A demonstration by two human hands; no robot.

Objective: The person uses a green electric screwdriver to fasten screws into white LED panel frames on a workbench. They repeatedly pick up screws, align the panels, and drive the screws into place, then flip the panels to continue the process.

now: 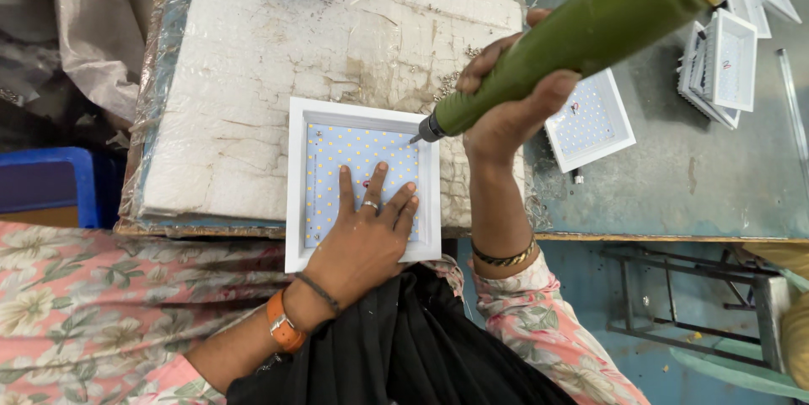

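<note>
Square white-framed light panel (362, 182), its face dotted with rows of small yellow diodes, lies flat under our left hand (366, 232) on a cracked white foam slab (253, 68) that covers this part of the workbench. We press that hand palm-down on the near half of the panel, fingers spread and flat, gripping nothing, only pinning the frame against the slab; a ring sits on one finger and an orange-strapped watch (282, 322) circles the wrist behind it. Up and to the right of the flat hand, our right hand (506, 106) is wrapped tight around the lower end of a thick green electric screwdriver (581, 34), fingers curled fully round the barrel. The tool slants down from beyond our grasp toward the panel, and its thin bit (417, 139) meets the panel at its far right corner, just ahead of our spread fingertips. A scatter of small screws (451, 85) lies on the foam just beyond the gripping hand. Farther right of that hand, on the bare grey-green bench (674, 177), rests another white panel (590, 118), and past it a small stack of similar panels (720, 68), well apart from the one we hold down.
</note>
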